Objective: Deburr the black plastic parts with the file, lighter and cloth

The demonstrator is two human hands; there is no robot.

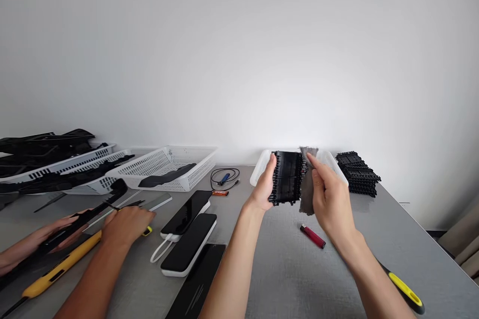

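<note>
My left hand [265,187] grips a black plastic part [288,177] with toothed edges, thumb along its left side, held up above the table. In my right hand [332,194] a grey cloth strip [307,189] with a frayed top edge is pinched, its index finger stretched along it. The strip lies against the right edge of the black part. Under my hands a red lighter [313,236] rests on the table. Behind them stands a white basket [258,172], partly hidden.
Similar black parts are stacked [357,174] at the right. Left lie phones and power banks [190,244], a cable [224,177] and white baskets [204,162]. A co-worker's hands [125,227] handle a long black strip beside a yellow corded tool [63,269]. A yellow-black handle [406,291] lies front right.
</note>
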